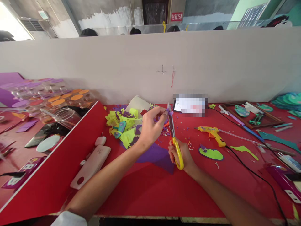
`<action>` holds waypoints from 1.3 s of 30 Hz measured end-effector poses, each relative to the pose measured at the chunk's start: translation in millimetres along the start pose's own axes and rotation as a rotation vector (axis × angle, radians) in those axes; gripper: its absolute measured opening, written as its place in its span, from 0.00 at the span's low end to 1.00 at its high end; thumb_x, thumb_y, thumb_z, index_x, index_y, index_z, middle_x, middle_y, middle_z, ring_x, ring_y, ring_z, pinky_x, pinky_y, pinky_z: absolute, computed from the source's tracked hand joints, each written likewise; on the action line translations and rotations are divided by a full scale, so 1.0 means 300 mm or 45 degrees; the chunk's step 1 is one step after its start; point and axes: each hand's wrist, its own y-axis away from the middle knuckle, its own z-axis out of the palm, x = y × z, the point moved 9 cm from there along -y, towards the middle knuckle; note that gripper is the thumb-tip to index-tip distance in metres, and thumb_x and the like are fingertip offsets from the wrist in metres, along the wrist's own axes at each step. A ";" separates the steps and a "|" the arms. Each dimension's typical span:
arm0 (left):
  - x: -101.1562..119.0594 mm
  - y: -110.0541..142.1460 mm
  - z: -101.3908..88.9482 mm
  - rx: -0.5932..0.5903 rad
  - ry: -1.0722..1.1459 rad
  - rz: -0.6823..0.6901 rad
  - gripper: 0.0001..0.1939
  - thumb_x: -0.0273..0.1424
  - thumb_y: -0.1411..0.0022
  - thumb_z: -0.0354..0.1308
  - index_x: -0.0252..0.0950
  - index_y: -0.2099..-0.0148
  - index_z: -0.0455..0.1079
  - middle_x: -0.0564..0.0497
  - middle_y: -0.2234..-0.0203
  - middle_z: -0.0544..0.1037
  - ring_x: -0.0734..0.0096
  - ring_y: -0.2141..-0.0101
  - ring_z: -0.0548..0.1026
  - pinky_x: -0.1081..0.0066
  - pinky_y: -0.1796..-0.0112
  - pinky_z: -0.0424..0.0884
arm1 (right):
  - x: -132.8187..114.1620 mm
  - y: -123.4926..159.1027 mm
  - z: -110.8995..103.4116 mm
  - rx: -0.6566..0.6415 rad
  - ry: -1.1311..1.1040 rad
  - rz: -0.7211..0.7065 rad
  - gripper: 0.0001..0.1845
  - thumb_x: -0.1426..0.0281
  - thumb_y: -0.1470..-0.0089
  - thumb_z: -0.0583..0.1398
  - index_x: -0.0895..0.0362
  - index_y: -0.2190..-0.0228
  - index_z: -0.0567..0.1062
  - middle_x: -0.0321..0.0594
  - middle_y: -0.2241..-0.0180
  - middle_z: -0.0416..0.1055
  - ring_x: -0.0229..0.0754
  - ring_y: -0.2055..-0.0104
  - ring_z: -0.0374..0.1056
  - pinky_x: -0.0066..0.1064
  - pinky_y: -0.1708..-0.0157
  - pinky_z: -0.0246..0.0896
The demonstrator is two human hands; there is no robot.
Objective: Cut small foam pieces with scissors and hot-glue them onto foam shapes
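Observation:
In my right hand (182, 153) is a pair of scissors (173, 131) with yellow handles, blades pointing up and away from me. My left hand (152, 124) pinches a small purple piece (169, 111) of sheet material, right at the blade tips. The piece's exact shape is too small to make out. Beneath my hands lies a larger purple sheet (155, 158) on the red table. Yellow-green and purple scraps (127, 131) are heaped left of my left hand. Tiny trimmings (166, 131) are scattered behind the scissors. A green oval with a purple rim (211, 153) lies to the right.
A yellow glue gun (213, 133) with a black cord lies right. Behind it stands a phone (190, 105) with a lit screen. A wooden frame (270, 121) holds cut pieces. Left are a pale phone (91, 166) and a red divider (58, 166); jars (68, 116) stand beyond it.

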 end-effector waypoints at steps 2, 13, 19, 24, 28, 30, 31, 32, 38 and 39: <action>-0.004 0.005 0.008 -0.008 0.029 -0.002 0.10 0.28 0.33 0.53 0.36 0.69 0.68 0.55 0.75 0.68 0.74 0.72 0.63 0.70 0.68 0.60 | -0.001 -0.001 -0.005 0.010 -0.038 -0.004 0.24 0.44 0.40 0.58 0.51 0.70 0.62 0.23 0.89 0.58 0.33 0.90 0.54 0.24 0.89 0.50; -0.007 -0.021 -0.053 0.107 0.270 -0.006 0.10 0.26 0.38 0.52 0.37 0.72 0.58 0.50 0.66 0.76 0.71 0.66 0.70 0.69 0.65 0.66 | -0.012 0.003 -0.039 0.076 0.022 -0.067 0.23 0.46 0.39 0.59 0.51 0.71 0.64 0.25 0.88 0.59 0.34 0.89 0.56 0.25 0.88 0.50; 0.008 -0.025 -0.069 0.137 0.364 0.015 0.11 0.22 0.41 0.51 0.38 0.73 0.53 0.49 0.65 0.78 0.71 0.66 0.73 0.68 0.62 0.70 | -0.037 -0.004 -0.045 0.121 -0.073 -0.022 0.23 0.46 0.43 0.61 0.52 0.71 0.64 0.24 0.88 0.58 0.33 0.90 0.54 0.24 0.89 0.49; -0.008 -0.032 -0.068 0.127 0.333 0.013 0.10 0.31 0.34 0.57 0.37 0.69 0.63 0.52 0.72 0.70 0.74 0.71 0.67 0.71 0.68 0.66 | -0.028 -0.012 -0.049 0.138 -0.118 0.025 0.24 0.46 0.45 0.63 0.52 0.72 0.64 0.24 0.88 0.58 0.32 0.90 0.53 0.24 0.90 0.48; -0.011 -0.046 -0.063 0.085 0.348 0.066 0.05 0.31 0.32 0.59 0.37 0.62 0.68 0.52 0.70 0.70 0.76 0.70 0.67 0.72 0.68 0.67 | -0.022 -0.012 -0.050 0.139 -0.142 0.041 0.26 0.44 0.46 0.63 0.52 0.71 0.65 0.24 0.88 0.58 0.32 0.90 0.54 0.23 0.90 0.48; -0.013 -0.052 -0.068 0.097 0.324 0.088 0.03 0.30 0.33 0.59 0.37 0.60 0.68 0.51 0.68 0.71 0.76 0.70 0.68 0.73 0.68 0.69 | -0.023 -0.011 -0.050 0.142 -0.155 0.053 0.27 0.43 0.47 0.63 0.52 0.71 0.65 0.23 0.88 0.57 0.32 0.90 0.53 0.23 0.90 0.48; -0.018 -0.054 -0.072 0.108 0.323 0.087 0.03 0.29 0.34 0.60 0.38 0.59 0.68 0.51 0.67 0.72 0.76 0.69 0.69 0.74 0.67 0.70 | -0.025 -0.011 -0.049 0.143 -0.158 0.058 0.27 0.43 0.48 0.64 0.53 0.72 0.65 0.23 0.89 0.57 0.31 0.90 0.53 0.23 0.90 0.48; -0.024 -0.056 -0.075 0.118 0.332 0.077 0.04 0.29 0.34 0.60 0.38 0.57 0.68 0.51 0.67 0.72 0.76 0.69 0.70 0.74 0.67 0.70 | -0.028 -0.011 -0.049 0.143 -0.160 0.059 0.27 0.43 0.48 0.64 0.53 0.72 0.65 0.23 0.89 0.57 0.31 0.90 0.53 0.23 0.90 0.47; -0.053 -0.064 -0.075 0.064 0.292 0.022 0.10 0.30 0.33 0.59 0.39 0.50 0.71 0.51 0.66 0.74 0.73 0.66 0.75 0.70 0.62 0.75 | -0.042 -0.014 -0.046 0.128 -0.165 0.057 0.27 0.43 0.49 0.64 0.52 0.73 0.64 0.23 0.87 0.56 0.31 0.90 0.52 0.23 0.90 0.47; -0.058 -0.065 -0.076 0.061 0.273 0.012 0.07 0.30 0.33 0.58 0.39 0.52 0.73 0.50 0.66 0.74 0.73 0.66 0.75 0.70 0.62 0.76 | -0.041 -0.015 -0.045 0.124 -0.158 0.061 0.27 0.43 0.49 0.64 0.52 0.73 0.64 0.23 0.87 0.56 0.31 0.90 0.52 0.23 0.90 0.47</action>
